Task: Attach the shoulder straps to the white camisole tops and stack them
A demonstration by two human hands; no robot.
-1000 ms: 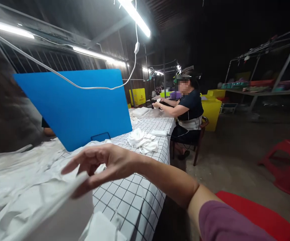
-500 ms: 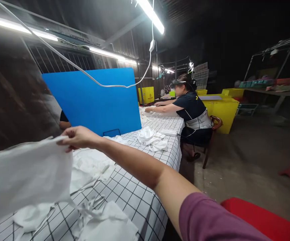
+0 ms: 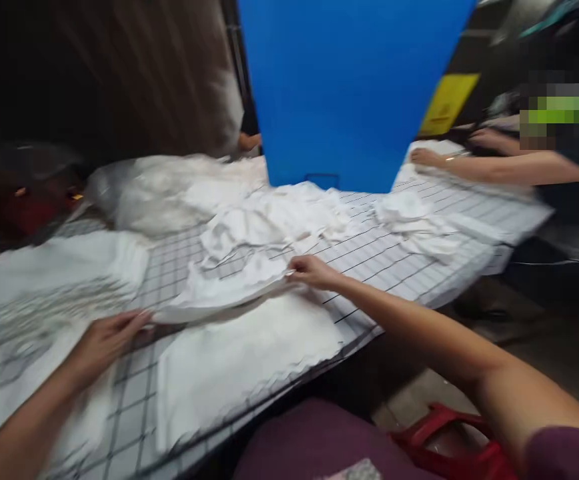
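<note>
As the wearer's two hands hold one cloth, one blue board beyond

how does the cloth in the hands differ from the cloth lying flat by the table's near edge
The held cloth spans between the left hand and right hand, while the flat cloth rests on the table.
The held cloth shows as a narrow strip; the flat cloth shows a broad face.
Both are white.

The checked tablecloth bears stacked white cloths, crumpled cloths — and a blue board.
</note>
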